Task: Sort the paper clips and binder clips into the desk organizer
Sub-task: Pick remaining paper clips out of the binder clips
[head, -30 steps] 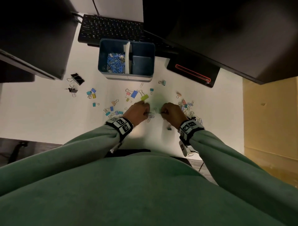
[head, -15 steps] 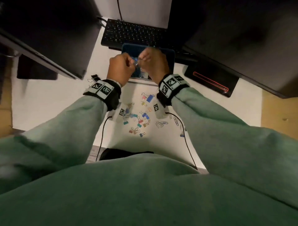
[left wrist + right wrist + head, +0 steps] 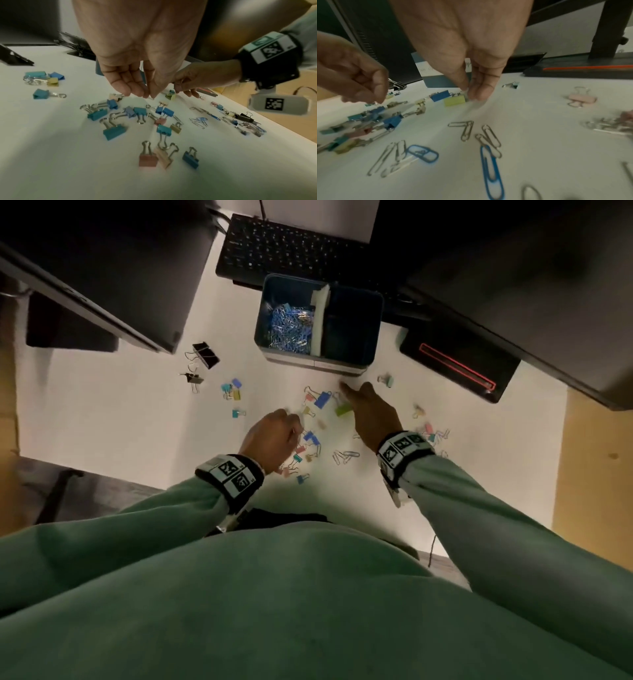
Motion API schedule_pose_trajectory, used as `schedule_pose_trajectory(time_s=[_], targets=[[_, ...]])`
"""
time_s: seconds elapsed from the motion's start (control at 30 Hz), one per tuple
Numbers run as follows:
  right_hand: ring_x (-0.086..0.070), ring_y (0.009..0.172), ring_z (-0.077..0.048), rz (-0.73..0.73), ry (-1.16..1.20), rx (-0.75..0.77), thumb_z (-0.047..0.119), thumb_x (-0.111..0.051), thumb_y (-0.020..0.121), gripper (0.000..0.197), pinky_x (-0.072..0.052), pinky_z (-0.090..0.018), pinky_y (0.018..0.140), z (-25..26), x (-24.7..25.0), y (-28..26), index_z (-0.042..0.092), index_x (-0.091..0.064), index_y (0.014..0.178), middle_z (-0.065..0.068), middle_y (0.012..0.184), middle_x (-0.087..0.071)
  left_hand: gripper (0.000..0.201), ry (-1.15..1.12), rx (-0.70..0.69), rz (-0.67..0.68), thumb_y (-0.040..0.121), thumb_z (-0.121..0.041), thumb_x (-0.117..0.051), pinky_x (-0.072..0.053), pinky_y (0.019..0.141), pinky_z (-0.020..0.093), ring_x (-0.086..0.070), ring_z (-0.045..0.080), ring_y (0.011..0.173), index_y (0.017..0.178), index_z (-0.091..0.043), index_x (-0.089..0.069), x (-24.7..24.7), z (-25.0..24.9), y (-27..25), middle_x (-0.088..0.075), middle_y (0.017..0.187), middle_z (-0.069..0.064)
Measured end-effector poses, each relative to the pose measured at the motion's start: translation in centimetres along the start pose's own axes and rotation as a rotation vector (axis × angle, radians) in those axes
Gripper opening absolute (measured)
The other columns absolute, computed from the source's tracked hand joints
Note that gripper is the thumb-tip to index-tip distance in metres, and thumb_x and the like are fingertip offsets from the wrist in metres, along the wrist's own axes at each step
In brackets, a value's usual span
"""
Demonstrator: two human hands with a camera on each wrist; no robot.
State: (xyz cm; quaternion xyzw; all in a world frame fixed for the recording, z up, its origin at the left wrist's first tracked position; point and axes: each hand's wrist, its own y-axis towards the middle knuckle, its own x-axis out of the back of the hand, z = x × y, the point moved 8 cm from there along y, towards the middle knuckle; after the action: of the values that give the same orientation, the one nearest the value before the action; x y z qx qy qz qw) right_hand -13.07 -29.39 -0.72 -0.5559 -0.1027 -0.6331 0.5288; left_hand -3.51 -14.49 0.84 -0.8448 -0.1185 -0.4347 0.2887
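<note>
The blue desk organizer (image 3: pixel 371 313) stands behind the scattered clips; its left compartment holds a heap of paper clips (image 3: pixel 291 328), and the right one looks dark. Coloured binder clips (image 3: pixel 114 132) and loose paper clips (image 3: pixel 467 129) lie on the white desk. My right hand (image 3: pixel 469 96) is down at the desk, thumb and fingers pinched at the wire end of a yellow-green binder clip (image 3: pixel 454 100). My left hand (image 3: pixel 145 94) hovers over the binder clip cluster, fingertips bunched, with nothing plainly showing between them.
A black keyboard (image 3: pixel 284 251) lies behind the organizer. Dark monitors overhang on both sides. Two black binder clips (image 3: pixel 205 356) sit at the left. A black device with a red outline (image 3: pixel 455 364) is at the right. More clips (image 3: pixel 433 436) lie by my right wrist.
Half a second ago both hands were together up over the organizer. Now they have come back down and apart, the right to the yellow-green clip, the left over the cluster.
</note>
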Motion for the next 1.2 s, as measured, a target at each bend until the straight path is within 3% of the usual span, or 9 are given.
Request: schedule_pose_trajectory(time_s=[0.1, 0.27, 0.43, 0.57, 0.73, 0.93, 1.0, 1.1, 1.2], targets=[[-0.044, 0.125, -0.038, 0.042, -0.095, 0.027, 0.000, -0.048, 0.090, 0.075, -0.045, -0.046, 0.101, 0.5, -0.5, 1.3, 0.024, -0.016, 0.153, -0.021, 0.147, -0.029, 0.017, 0.036, -0.031, -0.014, 0.090, -0.014, -0.052, -0.046, 0.067, 0.030, -0.059, 0.025, 0.082, 0.094, -0.013, -0.068, 0.2, -0.4, -0.1, -0.060, 0.092, 0.009], [-0.039, 0.131, -0.038, 0.038, -0.174, 0.059, 0.004, -0.049, 0.094, 0.064, -0.045, -0.044, 0.101, -0.3, -0.6, -0.4, 0.018, -0.024, 0.151, -0.022, 0.150, -0.025, 0.017, 0.113, -0.196, 0.021, 0.089, -0.019, -0.056, -0.049, 0.070, 0.030, -0.059, 0.021, 0.082, 0.096, -0.019, -0.071, -0.7, -2.1, -1.3, -0.060, 0.090, 0.004], [-0.047, 0.111, -0.034, 0.023, -0.186, 0.078, -0.006, -0.052, 0.083, 0.073, -0.047, -0.039, 0.073, -3.3, -2.0, -4.4, 0.018, -0.030, 0.149, -0.018, 0.131, -0.038, 0.011, 0.297, -0.284, 0.013, 0.079, -0.013, -0.067, -0.039, 0.060, 0.028, -0.057, 0.028, 0.068, 0.069, -0.011, -0.065, -2.6, -4.5, -1.7, -0.059, 0.076, 0.008], [-0.050, 0.106, -0.037, -0.004, -0.116, 0.065, -0.011, -0.053, 0.076, 0.075, -0.054, -0.046, 0.074, -4.9, -3.1, -6.5, 0.014, -0.039, 0.145, -0.021, 0.119, -0.044, 0.009, 0.504, -0.345, 0.004, 0.065, -0.008, -0.075, -0.046, 0.064, 0.036, -0.057, 0.031, 0.073, 0.070, -0.007, -0.068, -4.2, -5.9, -1.5, -0.064, 0.088, 0.016], [-0.051, 0.103, -0.033, 0.035, -0.053, 0.094, -0.010, -0.067, 0.071, 0.086, -0.054, -0.043, 0.076, -4.9, -3.5, -8.4, 0.019, -0.037, 0.146, -0.017, 0.116, -0.046, 0.022, 0.589, -0.401, -0.013, 0.073, -0.011, -0.069, -0.047, 0.075, 0.040, -0.056, 0.031, 0.084, 0.095, -0.008, -0.069, -6.5, -7.0, -2.6, -0.062, 0.092, 0.013], [-0.055, 0.102, -0.033, -0.081, 0.092, -0.124, 0.016, -0.068, 0.086, 0.043, -0.050, -0.039, 0.083, -7.4, -2.8, -8.8, 0.002, -0.050, 0.122, -0.018, 0.120, -0.047, 0.030, 0.411, -0.219, -0.113, 0.076, -0.016, -0.071, -0.046, 0.071, 0.041, -0.059, 0.033, 0.082, 0.101, -0.002, -0.061, -4.4, -5.2, -2.5, -0.065, 0.091, 0.016], [-0.055, 0.101, -0.030, -0.064, 0.098, -0.116, 0.012, -0.069, 0.085, 0.041, -0.050, -0.039, 0.081, -6.9, -3.6, -8.0, 0.002, -0.049, 0.119, -0.018, 0.119, -0.047, 0.029, 0.401, -0.155, -0.105, 0.077, -0.018, -0.071, -0.045, 0.070, 0.040, -0.059, 0.033, 0.079, 0.098, -0.002, -0.061, -4.2, -4.2, -2.6, -0.066, 0.089, 0.016], [-0.046, 0.088, -0.016, -0.065, 0.053, -0.100, 0.011, -0.072, 0.081, 0.035, -0.043, -0.024, 0.075, -5.9, -4.3, -6.3, 0.011, -0.051, 0.109, -0.008, 0.110, -0.050, 0.021, 0.378, -0.087, -0.119, 0.081, -0.014, -0.067, -0.045, 0.071, 0.041, -0.058, 0.033, 0.078, 0.098, -0.003, -0.063, -4.1, -3.0, -2.4, -0.066, 0.087, 0.015], [-0.054, 0.092, -0.024, -0.119, 0.103, -0.089, 0.002, -0.062, 0.085, 0.024, -0.042, -0.028, 0.072, -5.1, -3.5, -5.3, 0.005, -0.054, 0.107, -0.013, 0.112, -0.051, 0.015, 0.361, -0.051, -0.144, 0.085, -0.016, -0.064, -0.044, 0.072, 0.042, -0.057, 0.032, 0.078, 0.094, -0.005, -0.063, -3.9, -2.7, -2.4, -0.065, 0.086, 0.014]])
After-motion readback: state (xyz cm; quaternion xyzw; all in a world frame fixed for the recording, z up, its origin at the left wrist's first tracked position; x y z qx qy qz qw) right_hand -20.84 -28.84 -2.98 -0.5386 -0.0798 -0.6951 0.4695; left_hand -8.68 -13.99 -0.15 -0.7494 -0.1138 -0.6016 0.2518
